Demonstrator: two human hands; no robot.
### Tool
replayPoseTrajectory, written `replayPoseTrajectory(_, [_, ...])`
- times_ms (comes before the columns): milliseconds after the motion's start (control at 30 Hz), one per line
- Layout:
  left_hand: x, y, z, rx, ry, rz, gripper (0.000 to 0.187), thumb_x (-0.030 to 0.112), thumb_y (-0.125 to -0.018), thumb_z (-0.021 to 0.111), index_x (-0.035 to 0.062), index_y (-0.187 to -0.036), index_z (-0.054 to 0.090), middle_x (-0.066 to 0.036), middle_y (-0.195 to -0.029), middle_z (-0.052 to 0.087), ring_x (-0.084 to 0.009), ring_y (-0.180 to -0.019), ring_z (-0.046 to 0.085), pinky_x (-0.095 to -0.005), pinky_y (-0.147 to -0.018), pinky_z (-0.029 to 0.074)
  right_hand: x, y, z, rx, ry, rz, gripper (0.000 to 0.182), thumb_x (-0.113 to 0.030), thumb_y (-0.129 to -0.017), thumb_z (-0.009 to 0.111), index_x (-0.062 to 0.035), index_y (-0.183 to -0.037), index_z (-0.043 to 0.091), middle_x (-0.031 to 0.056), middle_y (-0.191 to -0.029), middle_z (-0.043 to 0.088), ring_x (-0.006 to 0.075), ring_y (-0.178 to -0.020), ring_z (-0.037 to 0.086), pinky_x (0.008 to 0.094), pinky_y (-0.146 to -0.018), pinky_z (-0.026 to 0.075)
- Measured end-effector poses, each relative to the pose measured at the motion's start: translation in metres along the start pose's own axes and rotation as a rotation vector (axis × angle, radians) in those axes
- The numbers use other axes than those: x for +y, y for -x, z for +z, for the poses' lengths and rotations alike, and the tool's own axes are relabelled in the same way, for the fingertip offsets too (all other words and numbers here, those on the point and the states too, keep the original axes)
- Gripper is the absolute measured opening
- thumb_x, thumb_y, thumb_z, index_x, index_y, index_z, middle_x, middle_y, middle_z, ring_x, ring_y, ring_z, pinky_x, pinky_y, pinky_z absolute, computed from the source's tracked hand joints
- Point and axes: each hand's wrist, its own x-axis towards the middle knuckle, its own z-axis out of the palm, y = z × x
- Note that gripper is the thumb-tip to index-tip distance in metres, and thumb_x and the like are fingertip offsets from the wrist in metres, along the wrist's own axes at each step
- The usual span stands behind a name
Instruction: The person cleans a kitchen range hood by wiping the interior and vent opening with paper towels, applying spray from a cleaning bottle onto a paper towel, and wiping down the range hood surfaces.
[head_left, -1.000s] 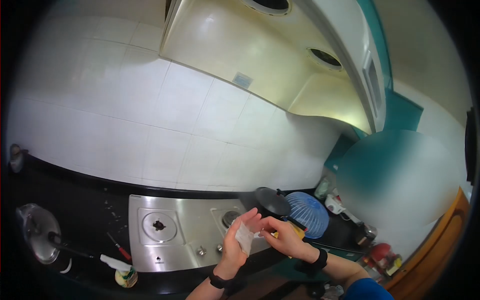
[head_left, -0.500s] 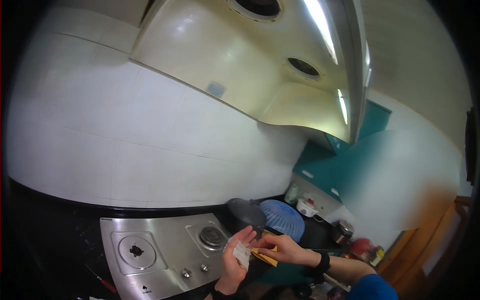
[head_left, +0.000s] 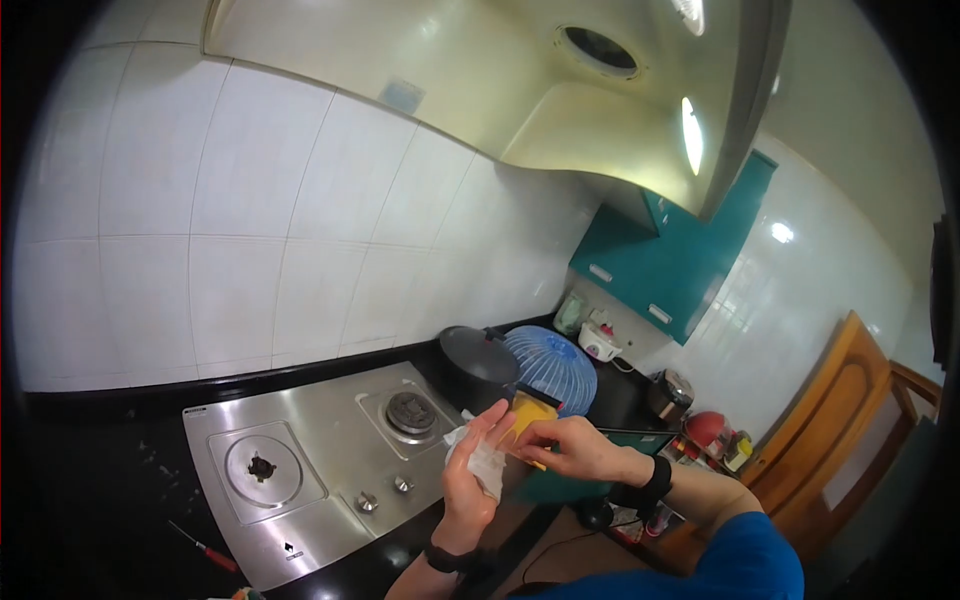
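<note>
A crumpled white tissue (head_left: 487,468) lies in the palm of my left hand (head_left: 468,505), whose fingers point up and curl a little around it. My right hand (head_left: 580,450) pinches a soft yellow packet (head_left: 530,413) between thumb and fingertips, right against the fingers of my left hand. The packet stands partly behind the fingers, with a dark strip along its top edge. Both hands are held over the front edge of the counter, just right of the steel gas hob (head_left: 330,445). A dark band circles each wrist.
A lidded dark wok (head_left: 478,355) and a blue ribbed food cover (head_left: 552,370) stand behind my hands. Farther right are a white pot (head_left: 600,342) and a steel canister (head_left: 669,395). A red-handled screwdriver (head_left: 215,557) lies left of the hob. A range hood (head_left: 480,90) hangs overhead.
The view has tipped down and to the right. The yellow packet has come up between my hands and shows more upright. Both hands stay close together, the tissue still in the left.
</note>
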Motion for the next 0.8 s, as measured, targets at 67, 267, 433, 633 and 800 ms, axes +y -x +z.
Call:
replayPoseTrajectory(67, [0.000, -0.001, -0.004, 0.021, -0.004, 0.003, 0.048, 0.027, -0.101, 0.046, -0.0055, -0.136, 0.048, -0.018, -0.145, 0.049, -0.0291, -0.134, 0.046, -0.0436, -0.115, 0.033, 0.004, -0.004, 0.004, -0.002, -0.063, 0.014, 0.014, -0.017, -0.091, 0.067, -0.0073, -0.101, 0.068, 0.0101, -0.086, 0.069, 0.0282, -0.078, 0.068, 0.0362, -0.068, 0.052])
replayPoseTrajectory(267, [0.010, 0.005, -0.012, 0.071, -0.134, 0.023, 0.052, 0.031, -0.099, 0.045, -0.0040, -0.138, 0.047, -0.021, -0.146, 0.048, -0.0320, -0.135, 0.047, -0.0419, -0.113, 0.035, 0.036, -0.028, 0.010, 0.025, 0.057, -0.142, 0.019, -0.017, -0.088, 0.067, -0.0070, -0.104, 0.066, 0.0120, -0.094, 0.068, 0.0316, -0.089, 0.067, 0.0399, -0.075, 0.052])
replayPoseTrajectory(433, [0.044, 0.020, -0.006, 0.193, -0.386, 0.073, 0.054, 0.027, -0.099, 0.044, -0.0052, -0.143, 0.041, -0.023, -0.148, 0.045, -0.0338, -0.136, 0.046, -0.0420, -0.114, 0.034, 0.088, -0.080, -0.063, 0.258, 0.718, -0.264, 0.062, -0.030, -0.079, 0.075, -0.0041, -0.131, 0.053, 0.0166, -0.136, 0.055, 0.0342, -0.129, 0.050, 0.0484, -0.105, 0.041])
replayPoseTrajectory(633, [0.068, 0.031, 0.012, 0.355, -0.684, 0.228, 0.049, 0.017, -0.096, 0.047, -0.0079, -0.139, 0.044, -0.020, -0.144, 0.050, -0.0297, -0.136, 0.047, -0.0387, -0.114, 0.032, 0.154, -0.148, -0.224, 0.631, 1.301, -0.062, 0.084, -0.034, -0.075, 0.077, -0.0015, -0.145, 0.043, 0.0151, -0.153, 0.041, 0.0277, -0.146, 0.032, 0.0439, -0.120, 0.022])
replayPoseTrajectory(800, [0.069, 0.035, 0.001, 0.422, -0.726, 0.357, 0.051, 0.017, -0.095, 0.051, -0.0078, -0.139, 0.044, -0.021, -0.146, 0.048, -0.0293, -0.134, 0.049, -0.0362, -0.114, 0.032, 0.193, -0.178, -0.298, 0.705, 1.522, 0.161, 0.067, -0.022, -0.086, 0.058, 0.0043, -0.145, 0.041, 0.0171, -0.154, 0.039, 0.0282, -0.147, 0.030, 0.0436, -0.123, 0.015])
